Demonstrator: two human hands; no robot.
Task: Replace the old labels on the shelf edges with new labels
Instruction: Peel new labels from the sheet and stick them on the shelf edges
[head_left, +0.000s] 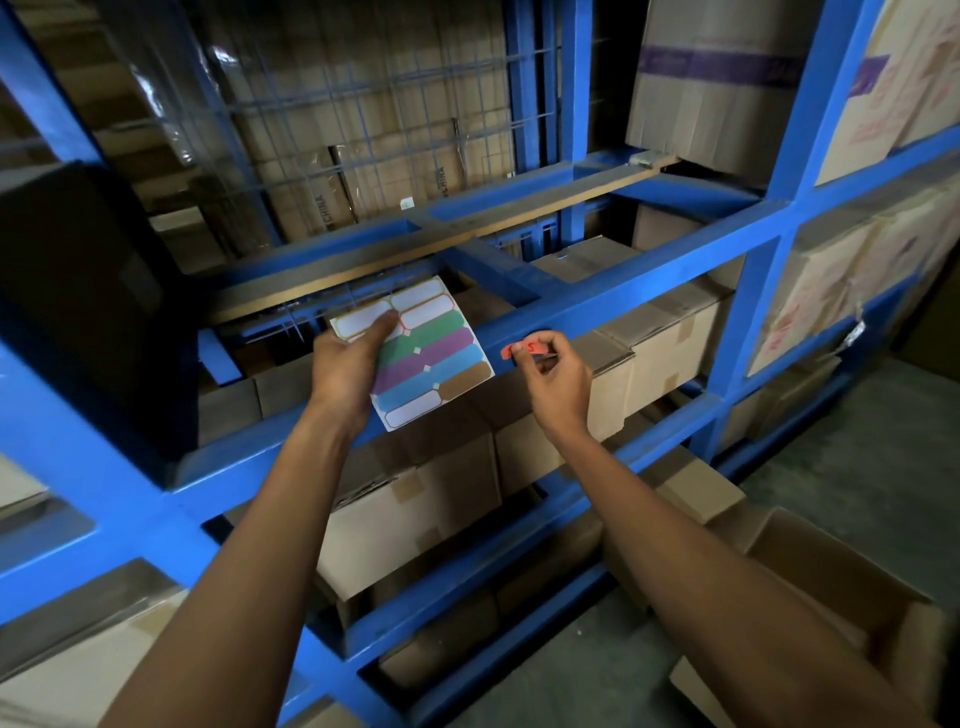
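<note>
My left hand (347, 364) grips a sheet of labels (434, 353), thumb on its top left; the sheet shows green, purple, blue and brown stickers plus several white blanks. It is held in front of the blue shelf edge (623, 291). To its right my right hand (558, 379) pinches a small red label (522, 349) with handwriting on it, against the shelf edge. Part of the label is curled away from the metal. A thin object pokes out between the fingers of that hand; I cannot tell what it is.
The blue metal rack (748, 312) holds cardboard boxes (665, 332) on every level, with wire mesh (363, 104) behind the upper bay. An open cardboard box (831, 582) stands on the concrete floor at lower right. A dark box (78, 291) fills the left bay.
</note>
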